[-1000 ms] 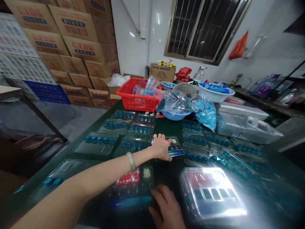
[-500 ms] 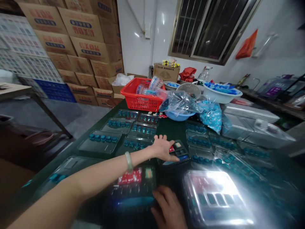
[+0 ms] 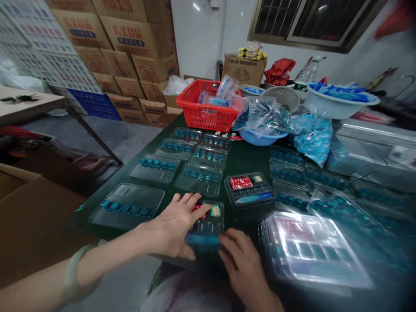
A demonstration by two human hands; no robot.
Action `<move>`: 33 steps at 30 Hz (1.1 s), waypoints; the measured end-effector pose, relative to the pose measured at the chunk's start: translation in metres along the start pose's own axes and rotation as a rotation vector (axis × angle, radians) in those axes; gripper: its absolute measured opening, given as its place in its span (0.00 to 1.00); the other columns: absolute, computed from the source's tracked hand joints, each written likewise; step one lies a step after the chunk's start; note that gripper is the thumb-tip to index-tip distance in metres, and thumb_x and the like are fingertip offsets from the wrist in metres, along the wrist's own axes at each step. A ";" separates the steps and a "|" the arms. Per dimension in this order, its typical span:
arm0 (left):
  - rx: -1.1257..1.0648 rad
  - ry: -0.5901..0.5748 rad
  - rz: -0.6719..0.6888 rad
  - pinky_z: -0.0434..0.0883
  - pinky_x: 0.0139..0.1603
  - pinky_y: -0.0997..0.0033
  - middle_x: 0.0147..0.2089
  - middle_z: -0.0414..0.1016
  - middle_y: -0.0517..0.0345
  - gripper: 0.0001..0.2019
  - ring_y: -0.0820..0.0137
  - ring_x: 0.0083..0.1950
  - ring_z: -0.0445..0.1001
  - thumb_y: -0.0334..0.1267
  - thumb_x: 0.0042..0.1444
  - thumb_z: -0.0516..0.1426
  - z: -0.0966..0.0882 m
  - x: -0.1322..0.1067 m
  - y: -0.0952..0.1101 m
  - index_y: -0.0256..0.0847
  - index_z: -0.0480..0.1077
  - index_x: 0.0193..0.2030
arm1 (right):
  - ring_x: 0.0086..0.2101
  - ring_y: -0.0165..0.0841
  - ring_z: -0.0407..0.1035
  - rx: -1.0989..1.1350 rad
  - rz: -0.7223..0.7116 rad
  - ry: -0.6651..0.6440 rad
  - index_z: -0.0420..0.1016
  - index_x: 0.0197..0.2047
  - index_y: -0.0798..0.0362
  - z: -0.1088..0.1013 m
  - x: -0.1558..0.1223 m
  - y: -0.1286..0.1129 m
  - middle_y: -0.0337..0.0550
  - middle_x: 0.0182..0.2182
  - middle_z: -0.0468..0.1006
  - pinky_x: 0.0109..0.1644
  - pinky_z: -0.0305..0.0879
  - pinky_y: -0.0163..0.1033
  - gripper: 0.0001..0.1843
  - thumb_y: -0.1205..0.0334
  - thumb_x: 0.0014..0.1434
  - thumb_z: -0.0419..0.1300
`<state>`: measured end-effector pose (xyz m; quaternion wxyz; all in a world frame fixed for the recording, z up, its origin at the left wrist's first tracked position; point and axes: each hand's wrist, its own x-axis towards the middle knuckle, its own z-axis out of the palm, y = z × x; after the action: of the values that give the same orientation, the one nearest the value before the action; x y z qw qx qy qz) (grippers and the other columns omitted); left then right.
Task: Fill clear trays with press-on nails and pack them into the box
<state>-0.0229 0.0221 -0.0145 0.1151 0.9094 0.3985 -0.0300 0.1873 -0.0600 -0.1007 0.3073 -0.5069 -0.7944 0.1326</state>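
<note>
Packed tray [image 3: 212, 225]: on the tabletop [image 3: 242, 156], between both hands
Left hand [image 3: 173, 223]: fingers spread over its left side; cannot tell whether grasping
Right hand [image 3: 243, 260]: fingers bent at its right edge; grip unclear
Second tray [image 3: 258, 189]: beyond, apart

The room is bounded at the back by a pale, glossy wall [image 3: 198, 47], on which small streaks of light [image 3: 196, 6] are reflected. A dark, barred window [image 3: 313, 21] is set into it at upper right. Printed cardboard boxes [image 3: 130, 37] are stacked at left, above a grey floor [image 3: 131, 138]. A pale side table [image 3: 29, 104] is seen farther left, and the foreground is filled by a dark green counter [image 3: 248, 157].
</note>
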 end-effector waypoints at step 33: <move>-0.215 0.192 -0.150 0.58 0.42 0.56 0.49 0.66 0.52 0.03 0.57 0.52 0.58 0.29 0.47 0.55 0.018 0.041 0.027 0.38 0.69 0.26 | 0.36 0.37 0.65 0.116 0.188 -0.009 0.70 0.44 0.50 -0.001 0.013 -0.012 0.44 0.36 0.70 0.40 0.62 0.41 0.12 0.65 0.55 0.57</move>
<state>0.0259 0.0296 -0.0331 0.1708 0.8583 0.4752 0.0913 0.1755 -0.0540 -0.0894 0.3190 -0.5598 -0.7357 0.2089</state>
